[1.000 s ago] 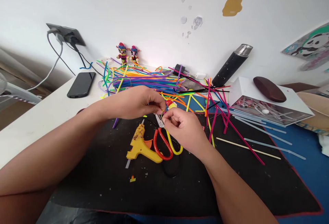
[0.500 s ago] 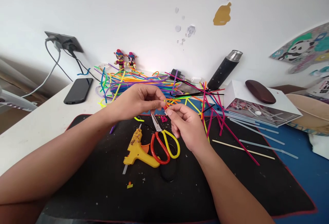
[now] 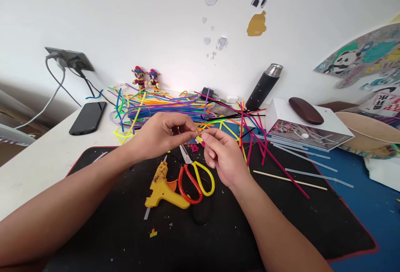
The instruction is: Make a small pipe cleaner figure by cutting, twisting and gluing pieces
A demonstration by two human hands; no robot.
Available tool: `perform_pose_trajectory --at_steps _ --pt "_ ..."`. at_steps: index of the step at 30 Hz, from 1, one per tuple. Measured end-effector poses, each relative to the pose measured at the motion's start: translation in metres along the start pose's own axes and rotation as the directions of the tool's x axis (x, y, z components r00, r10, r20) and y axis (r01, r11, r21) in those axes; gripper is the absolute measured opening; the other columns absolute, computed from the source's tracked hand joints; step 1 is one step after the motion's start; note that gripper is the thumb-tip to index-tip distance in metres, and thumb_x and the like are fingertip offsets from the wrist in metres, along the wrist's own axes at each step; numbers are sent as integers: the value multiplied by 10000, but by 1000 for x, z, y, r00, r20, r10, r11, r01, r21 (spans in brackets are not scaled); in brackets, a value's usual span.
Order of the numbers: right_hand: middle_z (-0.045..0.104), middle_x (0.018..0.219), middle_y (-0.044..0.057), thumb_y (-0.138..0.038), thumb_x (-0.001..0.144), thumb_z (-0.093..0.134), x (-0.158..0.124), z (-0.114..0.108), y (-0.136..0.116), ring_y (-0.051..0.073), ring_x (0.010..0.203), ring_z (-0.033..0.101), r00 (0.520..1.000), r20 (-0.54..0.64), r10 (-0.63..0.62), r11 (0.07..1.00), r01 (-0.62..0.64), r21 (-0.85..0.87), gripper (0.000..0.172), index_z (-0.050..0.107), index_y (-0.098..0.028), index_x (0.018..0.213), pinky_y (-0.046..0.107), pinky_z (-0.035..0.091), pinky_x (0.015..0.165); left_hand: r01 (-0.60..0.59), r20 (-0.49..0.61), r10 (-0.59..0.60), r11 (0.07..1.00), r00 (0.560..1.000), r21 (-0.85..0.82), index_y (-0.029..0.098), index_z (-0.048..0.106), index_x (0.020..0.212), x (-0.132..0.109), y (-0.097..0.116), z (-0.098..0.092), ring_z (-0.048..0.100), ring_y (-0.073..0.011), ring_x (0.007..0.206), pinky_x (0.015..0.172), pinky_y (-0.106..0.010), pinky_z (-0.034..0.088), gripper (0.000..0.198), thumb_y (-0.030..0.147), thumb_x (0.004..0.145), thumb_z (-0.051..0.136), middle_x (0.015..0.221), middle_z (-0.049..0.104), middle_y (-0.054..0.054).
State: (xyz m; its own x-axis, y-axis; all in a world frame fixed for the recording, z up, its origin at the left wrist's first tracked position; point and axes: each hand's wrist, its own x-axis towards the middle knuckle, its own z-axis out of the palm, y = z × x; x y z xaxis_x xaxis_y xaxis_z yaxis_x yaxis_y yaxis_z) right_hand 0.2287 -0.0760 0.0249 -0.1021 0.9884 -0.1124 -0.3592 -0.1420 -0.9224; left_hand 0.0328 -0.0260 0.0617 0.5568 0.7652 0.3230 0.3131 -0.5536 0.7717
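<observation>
My left hand (image 3: 164, 134) and my right hand (image 3: 226, 155) meet fingertip to fingertip above the black mat (image 3: 287, 222). Both pinch a small craft piece (image 3: 199, 139) of fuzzy stem, showing yellow and pink; fingers hide most of it. Just below lie the scissors (image 3: 186, 159), blades pointing away, with one red and one yellow handle. To their left rests a yellow glue gun (image 3: 162, 190), nozzle pointing away. A small magenta curled piece (image 3: 194, 148) is by the scissor tips. Nearer me sits a tiny yellow and orange scrap (image 3: 153, 233).
Behind my hands spreads a pile of coloured pipe cleaners (image 3: 175, 107), with two small figures (image 3: 139, 79) at the wall. A phone (image 3: 88, 118) lies left. On the right are a black flask (image 3: 264, 88), a white box (image 3: 334, 120), translucent glue sticks (image 3: 318, 175) and a wooden stick (image 3: 290, 180).
The view has shifted slightly, so the scene sits lower and further left. My hands stay together; the held piece now shows yellow and pink where red showed before.
</observation>
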Motion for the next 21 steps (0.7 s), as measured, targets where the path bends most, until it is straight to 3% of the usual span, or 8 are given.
perform_pose_trajectory --at_steps 5,13,17,21 --pt "365 468 -136 -424 789 821 0 1 -1 49 333 340 999 -19 -30 1000 30 6 287 638 -213 851 196 232 364 -98 2 98 993 995 72 183 767 901 1 4 1 651 -128 692 635 -213 490 150 295 963 689 807 766 -24" --pt "423 462 -124 -403 828 759 0 -1 -1 43 303 298 996 45 -81 990 86 -109 243 600 -222 800 206 163 341 -41 56 38 998 998 54 178 784 927 1 3 -6 644 -127 676 642 -213 488 154 297 965 694 790 761 -16" --pt "433 482 -115 -383 857 722 -3 0 -4 58 328 330 994 72 -83 969 98 -227 206 604 -221 810 220 196 364 -100 90 91 990 992 103 183 795 947 2 5 -10 683 -129 749 709 -208 502 143 265 972 680 857 791 -18" --pt "402 511 -104 -327 875 687 -5 0 -2 72 400 351 984 103 -145 903 174 -393 166 605 -217 782 234 243 425 -142 115 121 970 986 199 193 795 951 1 6 -11 668 -115 709 670 -205 470 151 241 974 653 828 781 0"
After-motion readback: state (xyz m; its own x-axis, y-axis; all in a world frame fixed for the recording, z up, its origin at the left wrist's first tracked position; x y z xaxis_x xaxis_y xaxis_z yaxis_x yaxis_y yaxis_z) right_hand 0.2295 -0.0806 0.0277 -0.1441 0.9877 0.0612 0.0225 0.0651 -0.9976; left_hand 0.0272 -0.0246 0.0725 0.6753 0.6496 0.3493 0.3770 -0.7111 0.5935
